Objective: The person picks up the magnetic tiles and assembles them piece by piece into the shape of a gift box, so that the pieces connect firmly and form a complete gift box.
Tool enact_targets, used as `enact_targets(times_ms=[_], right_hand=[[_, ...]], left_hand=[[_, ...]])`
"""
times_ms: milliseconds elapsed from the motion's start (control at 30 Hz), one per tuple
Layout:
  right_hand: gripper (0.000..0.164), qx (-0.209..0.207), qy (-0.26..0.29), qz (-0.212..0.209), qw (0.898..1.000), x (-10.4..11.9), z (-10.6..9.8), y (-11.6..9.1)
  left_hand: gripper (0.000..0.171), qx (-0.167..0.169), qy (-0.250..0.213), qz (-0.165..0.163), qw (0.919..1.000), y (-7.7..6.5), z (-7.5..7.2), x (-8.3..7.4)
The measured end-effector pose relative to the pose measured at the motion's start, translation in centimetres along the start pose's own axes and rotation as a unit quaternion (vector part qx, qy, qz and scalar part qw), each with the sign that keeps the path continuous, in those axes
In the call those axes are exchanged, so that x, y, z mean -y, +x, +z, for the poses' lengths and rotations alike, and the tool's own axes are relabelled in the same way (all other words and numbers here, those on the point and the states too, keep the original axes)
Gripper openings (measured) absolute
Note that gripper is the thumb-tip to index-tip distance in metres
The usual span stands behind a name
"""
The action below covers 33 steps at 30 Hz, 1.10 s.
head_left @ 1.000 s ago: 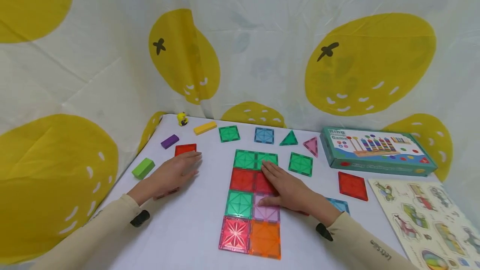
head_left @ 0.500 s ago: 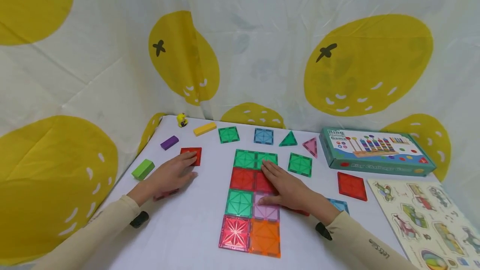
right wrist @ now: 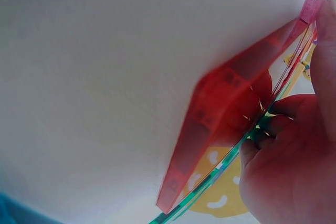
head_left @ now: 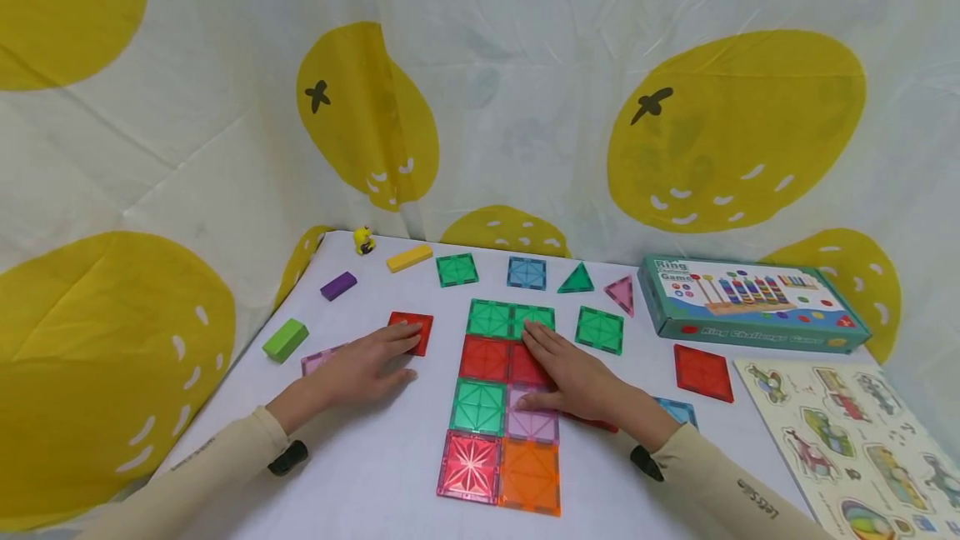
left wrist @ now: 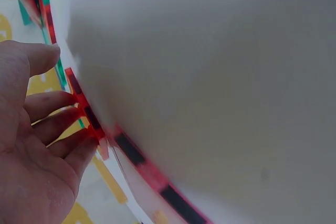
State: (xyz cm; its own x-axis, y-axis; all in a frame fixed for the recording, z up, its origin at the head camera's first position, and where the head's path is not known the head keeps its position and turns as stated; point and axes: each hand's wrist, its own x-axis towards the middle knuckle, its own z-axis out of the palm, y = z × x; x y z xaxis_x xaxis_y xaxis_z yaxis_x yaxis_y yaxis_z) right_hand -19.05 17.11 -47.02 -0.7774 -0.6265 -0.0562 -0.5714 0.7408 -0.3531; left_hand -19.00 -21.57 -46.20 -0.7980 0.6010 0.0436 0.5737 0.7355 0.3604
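My left hand (head_left: 360, 373) lies flat with its fingertips on a red square magnetic tile (head_left: 423, 332). In the left wrist view its outstretched fingers (left wrist: 58, 124) touch that tile's edge. A pink tile (head_left: 317, 360) shows partly from behind this hand. My right hand (head_left: 581, 382) rests, fingers extended, on a two-column block of tiles: green (head_left: 491, 317) at the far end, then red (head_left: 483, 357), then green (head_left: 478, 407) beside lilac (head_left: 534, 419). Nearest me are a starburst pink tile (head_left: 469, 467) and an orange one (head_left: 530, 475). A red tile (right wrist: 210, 114) sits partly under the right hand.
Loose tiles lie beyond the block, including a green triangle (head_left: 576, 279) and a blue square (head_left: 527, 272). Right stand a game box (head_left: 757, 336), a red tile (head_left: 703, 372) and a picture board (head_left: 862, 440). Left are green (head_left: 286, 341), purple (head_left: 338, 286) and yellow (head_left: 409, 258) blocks.
My left hand has slid the red tile rightward and slightly nearer me, toward the block. The pink tile behind the hand shows more. The right hand stays in place.
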Motion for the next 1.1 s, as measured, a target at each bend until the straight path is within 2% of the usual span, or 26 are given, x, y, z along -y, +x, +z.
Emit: enact_targets(times_ms=[267, 467, 767, 933, 1100], right_hand=[[0.111, -0.001, -0.002, -0.001, 1.000, -0.1, 0.1, 0.0], [0.110, 0.000, 0.006, -0.002, 1.000, -0.1, 0.3, 0.0], [0.110, 0.001, 0.000, 0.000, 1.000, -0.1, 0.3, 0.0], [0.110, -0.001, 0.002, 0.000, 1.000, -0.1, 0.2, 0.0], [0.110, -0.001, -0.002, 0.001, 1.000, -0.1, 0.1, 0.0]], left_hand=[[0.064, 0.016, -0.010, 0.031, 0.9993, 0.1, 0.6, -2.1], [0.063, 0.026, -0.013, 0.052, 0.9982, 0.4, 1.0, -3.1], [0.066, 0.034, 0.003, 0.052, 0.9981, 0.5, 1.4, -4.0], [0.068, 0.034, 0.005, 0.049, 0.9982, 0.6, 1.5, -4.2], [0.068, 0.023, -0.013, 0.056, 0.9981, 0.2, 1.7, -3.4]])
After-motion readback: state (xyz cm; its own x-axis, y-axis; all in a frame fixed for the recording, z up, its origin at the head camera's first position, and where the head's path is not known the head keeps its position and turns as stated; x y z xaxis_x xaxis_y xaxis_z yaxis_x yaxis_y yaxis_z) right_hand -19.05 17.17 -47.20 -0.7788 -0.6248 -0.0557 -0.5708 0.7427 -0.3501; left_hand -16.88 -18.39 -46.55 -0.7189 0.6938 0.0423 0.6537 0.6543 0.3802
